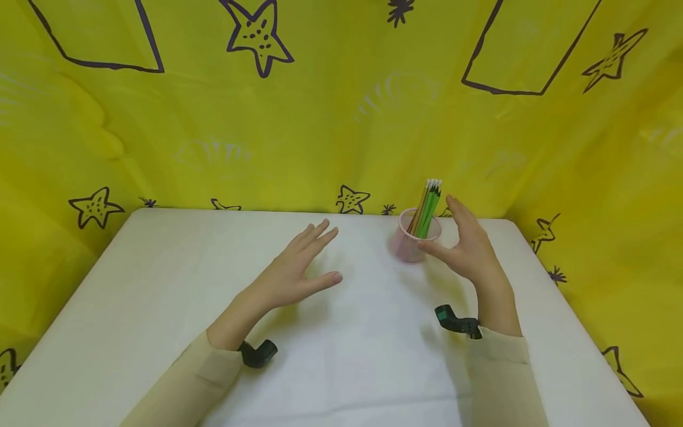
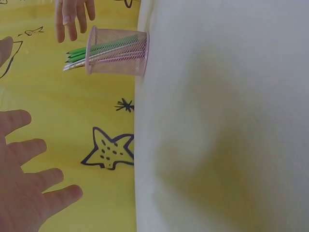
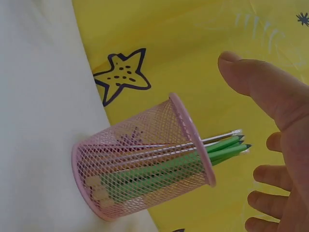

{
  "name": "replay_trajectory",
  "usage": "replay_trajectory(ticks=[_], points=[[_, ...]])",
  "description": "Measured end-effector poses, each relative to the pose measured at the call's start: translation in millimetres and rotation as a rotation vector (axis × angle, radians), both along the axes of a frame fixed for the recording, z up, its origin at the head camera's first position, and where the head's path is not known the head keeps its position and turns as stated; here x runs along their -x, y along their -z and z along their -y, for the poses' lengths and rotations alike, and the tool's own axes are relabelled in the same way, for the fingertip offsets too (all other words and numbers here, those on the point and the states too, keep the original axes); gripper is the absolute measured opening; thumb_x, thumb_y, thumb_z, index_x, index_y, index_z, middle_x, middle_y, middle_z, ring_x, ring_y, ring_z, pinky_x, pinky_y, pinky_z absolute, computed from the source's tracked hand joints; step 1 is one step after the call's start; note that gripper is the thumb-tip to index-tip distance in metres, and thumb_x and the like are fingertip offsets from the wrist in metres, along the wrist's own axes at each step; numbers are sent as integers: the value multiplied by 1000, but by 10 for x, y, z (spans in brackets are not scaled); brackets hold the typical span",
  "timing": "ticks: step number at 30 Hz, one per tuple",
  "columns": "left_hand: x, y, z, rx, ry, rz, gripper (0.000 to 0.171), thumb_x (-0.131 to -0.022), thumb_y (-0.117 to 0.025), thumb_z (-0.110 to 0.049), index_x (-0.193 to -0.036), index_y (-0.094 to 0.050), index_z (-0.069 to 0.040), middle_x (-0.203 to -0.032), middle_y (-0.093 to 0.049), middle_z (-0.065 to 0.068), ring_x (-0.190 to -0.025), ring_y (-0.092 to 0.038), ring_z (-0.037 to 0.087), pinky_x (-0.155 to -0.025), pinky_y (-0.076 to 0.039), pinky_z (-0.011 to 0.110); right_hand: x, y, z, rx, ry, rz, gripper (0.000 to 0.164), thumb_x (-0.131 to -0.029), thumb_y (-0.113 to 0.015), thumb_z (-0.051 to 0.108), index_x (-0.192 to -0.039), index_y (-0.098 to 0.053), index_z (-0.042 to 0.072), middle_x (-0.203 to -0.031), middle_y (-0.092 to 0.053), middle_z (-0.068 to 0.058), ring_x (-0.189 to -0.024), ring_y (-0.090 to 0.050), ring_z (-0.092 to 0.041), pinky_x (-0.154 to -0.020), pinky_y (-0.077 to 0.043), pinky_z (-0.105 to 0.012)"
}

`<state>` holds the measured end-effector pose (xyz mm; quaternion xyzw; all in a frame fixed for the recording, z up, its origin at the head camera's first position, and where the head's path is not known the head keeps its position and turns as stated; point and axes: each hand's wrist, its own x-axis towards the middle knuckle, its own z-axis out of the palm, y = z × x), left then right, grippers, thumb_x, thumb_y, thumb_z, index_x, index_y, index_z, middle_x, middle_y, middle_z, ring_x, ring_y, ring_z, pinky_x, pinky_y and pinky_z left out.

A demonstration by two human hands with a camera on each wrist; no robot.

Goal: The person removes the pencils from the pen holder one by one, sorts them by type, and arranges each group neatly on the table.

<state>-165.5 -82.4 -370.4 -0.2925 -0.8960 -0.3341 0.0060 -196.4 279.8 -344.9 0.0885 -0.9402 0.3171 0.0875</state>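
Observation:
A pink mesh pencil cup (image 1: 407, 249) stands upright near the back right of the white table. It holds several green pencils (image 3: 225, 150) with dark points, plus thin brownish and pale sticks with whitish tips. Close to the cup's right side is my right hand (image 1: 471, 249), thumb and fingers spread apart, gripping nothing; a gap shows between that hand and the rim in the right wrist view. Over the middle of the table hovers my left hand (image 1: 290, 274), its fingers extended and nothing in it. The left wrist view catches its fingertips and the cup farther off.
The white table (image 1: 160, 284) ends at the back against a yellow cloth (image 1: 320, 136) printed with dark stars and outlines. More of the cloth hangs along both sides. Each wrist carries a small dark camera mount (image 1: 259, 354). A crease crosses the table cover near the front.

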Motion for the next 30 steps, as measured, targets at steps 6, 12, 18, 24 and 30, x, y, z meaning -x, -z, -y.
replay_trajectory(ticks=[6, 12, 18, 24, 30], points=[[131, 20, -199, -49, 19, 45, 79, -92, -55, -67, -158, -24, -35, -166, -12, -14, -154, -7, 15, -122, -19, 54, 38, 129, 26, -10, -2, 43, 113, -80, -79, 52, -161, -10, 15, -166, -16, -14, -150, -19, -44, -114, -22, -69], [234, 67, -430, -124, 53, 92, 78, -94, -56, -60, -158, -26, -28, -166, -18, -9, -153, -15, 16, -123, -20, 50, 78, 171, 11, -19, -1, 70, 114, -81, -79, 52, -161, -9, 13, -164, -20, -17, -148, -21, -45, -114, -24, -69], [299, 89, -678, -199, 83, 136, 74, -96, -58, -52, -158, -28, -24, -165, -24, -1, -152, -20, 15, -123, -21, 46, 116, 234, -30, -9, 12, 83, 112, -81, -79, 50, -161, -11, 12, -164, -20, -18, -148, -21, -46, -113, -23, -69], [390, 119, -913, -286, 86, 238, 72, -98, -57, -49, -158, -27, -25, -164, -27, -2, -151, -23, 17, -120, -29, 46, 114, 284, -70, 83, 5, 126, 110, -83, -80, 43, -161, -9, 11, -165, -17, -18, -146, -26, -47, -113, -27, -68], [490, 152, -1080, -378, 21, 350, 72, -98, -57, -52, -158, -27, -28, -162, -31, -1, -147, -34, 27, -112, -42, 45, 153, 340, -99, 212, -21, 171, 109, -85, -80, 36, -161, -6, 12, -160, -29, -23, -141, -37, -47, -114, -34, -59]])
